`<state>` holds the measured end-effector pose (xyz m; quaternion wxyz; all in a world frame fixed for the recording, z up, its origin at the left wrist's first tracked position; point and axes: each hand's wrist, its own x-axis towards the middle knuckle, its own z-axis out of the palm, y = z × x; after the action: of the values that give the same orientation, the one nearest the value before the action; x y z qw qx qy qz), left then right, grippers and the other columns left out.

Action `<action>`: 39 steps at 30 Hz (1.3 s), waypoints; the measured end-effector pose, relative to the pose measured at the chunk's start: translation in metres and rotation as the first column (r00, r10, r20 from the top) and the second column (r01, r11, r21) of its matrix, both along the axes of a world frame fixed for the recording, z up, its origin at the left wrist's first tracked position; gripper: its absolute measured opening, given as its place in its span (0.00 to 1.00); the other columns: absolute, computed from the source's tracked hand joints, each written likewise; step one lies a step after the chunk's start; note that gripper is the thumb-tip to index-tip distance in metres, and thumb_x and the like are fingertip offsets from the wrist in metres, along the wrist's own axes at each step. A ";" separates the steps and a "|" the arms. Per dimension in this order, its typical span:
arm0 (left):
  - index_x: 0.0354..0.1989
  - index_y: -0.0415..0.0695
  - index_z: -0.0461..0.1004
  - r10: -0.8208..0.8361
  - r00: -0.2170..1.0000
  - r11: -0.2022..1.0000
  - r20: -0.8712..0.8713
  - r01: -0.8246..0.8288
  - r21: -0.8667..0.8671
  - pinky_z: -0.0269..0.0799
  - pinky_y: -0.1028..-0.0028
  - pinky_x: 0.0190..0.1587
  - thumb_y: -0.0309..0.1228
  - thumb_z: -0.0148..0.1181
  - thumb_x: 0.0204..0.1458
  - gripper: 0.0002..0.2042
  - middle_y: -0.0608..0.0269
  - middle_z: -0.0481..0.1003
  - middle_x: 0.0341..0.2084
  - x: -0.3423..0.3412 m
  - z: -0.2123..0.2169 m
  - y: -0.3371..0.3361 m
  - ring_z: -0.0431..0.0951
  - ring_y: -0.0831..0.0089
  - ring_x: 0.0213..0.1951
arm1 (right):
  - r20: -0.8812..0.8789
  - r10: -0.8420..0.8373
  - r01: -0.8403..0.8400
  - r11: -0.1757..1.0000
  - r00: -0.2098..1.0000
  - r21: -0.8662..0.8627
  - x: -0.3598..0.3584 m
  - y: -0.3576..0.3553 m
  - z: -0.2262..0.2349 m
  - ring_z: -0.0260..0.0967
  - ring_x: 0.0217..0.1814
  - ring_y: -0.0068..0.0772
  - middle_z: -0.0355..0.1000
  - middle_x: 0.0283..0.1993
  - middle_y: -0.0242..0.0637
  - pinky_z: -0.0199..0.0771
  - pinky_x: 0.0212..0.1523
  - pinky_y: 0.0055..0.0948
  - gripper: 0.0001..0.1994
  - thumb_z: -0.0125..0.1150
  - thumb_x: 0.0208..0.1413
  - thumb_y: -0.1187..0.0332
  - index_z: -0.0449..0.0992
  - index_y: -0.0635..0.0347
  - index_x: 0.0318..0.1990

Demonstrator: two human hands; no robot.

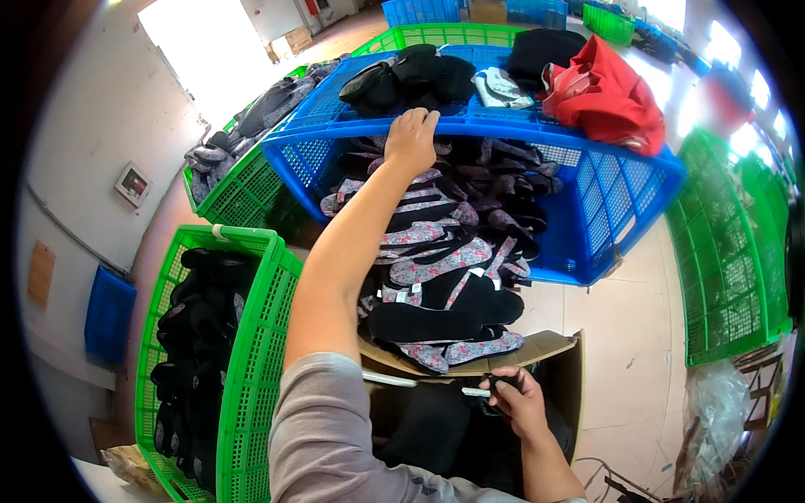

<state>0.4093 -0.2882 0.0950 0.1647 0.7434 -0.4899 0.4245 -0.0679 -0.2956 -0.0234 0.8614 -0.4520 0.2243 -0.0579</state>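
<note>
My left hand (411,141) reaches up and has its fingers hooked over the edge of a large blue plastic crate (478,126). The crate lies tipped on its side, its opening toward me. Floral and black slippers (428,251) are heaped inside it and spill out toward a cardboard box (573,394). Over that box, my right hand (518,398) is closed round a small black thing with a white strip (476,391) sticking out; its kind I cannot make out. Black items (423,423) lie in the box below, partly hidden by my arm.
A green crate (260,335) of black slippers stands at my left, with another green crate (251,189) of grey ones behind. On top of the blue crate rest black items (411,80) and a red cloth (599,96). Green crates (721,251) stand at the right.
</note>
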 end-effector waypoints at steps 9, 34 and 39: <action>0.54 0.46 0.71 0.650 0.760 0.760 -0.009 -0.650 0.008 0.67 0.61 0.58 0.25 0.53 0.49 0.21 0.57 0.73 0.53 0.089 0.009 0.156 0.69 0.57 0.59 | -0.016 -0.075 0.075 0.996 0.997 -0.049 -0.004 -0.004 -0.007 0.70 0.27 0.19 0.78 0.39 0.42 0.58 0.21 0.12 0.09 0.52 0.59 0.78 0.71 0.63 0.47; 0.52 0.49 0.71 0.688 0.563 0.681 -0.458 -0.719 0.140 0.68 0.58 0.58 0.29 0.61 0.43 0.23 0.51 0.67 0.55 0.201 0.012 0.247 0.69 0.49 0.57 | -0.059 -0.077 0.068 0.988 0.995 -0.137 0.008 -0.019 -0.017 0.69 0.31 0.21 0.77 0.41 0.41 0.70 0.34 0.18 0.10 0.52 0.60 0.78 0.71 0.65 0.48; 0.53 0.48 0.70 0.622 0.590 0.711 -0.515 -0.702 0.054 0.67 0.59 0.58 0.32 0.65 0.43 0.25 0.48 0.68 0.55 0.203 0.008 0.253 0.69 0.51 0.57 | -0.061 -0.064 0.054 0.986 0.996 -0.156 0.014 -0.019 -0.020 0.70 0.32 0.22 0.77 0.42 0.42 0.72 0.35 0.20 0.10 0.52 0.60 0.78 0.71 0.67 0.49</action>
<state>0.6125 -0.0353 0.1035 0.1719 0.9393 -0.0830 0.2850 -0.0539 -0.3148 -0.0431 0.8139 -0.5122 0.2605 -0.0855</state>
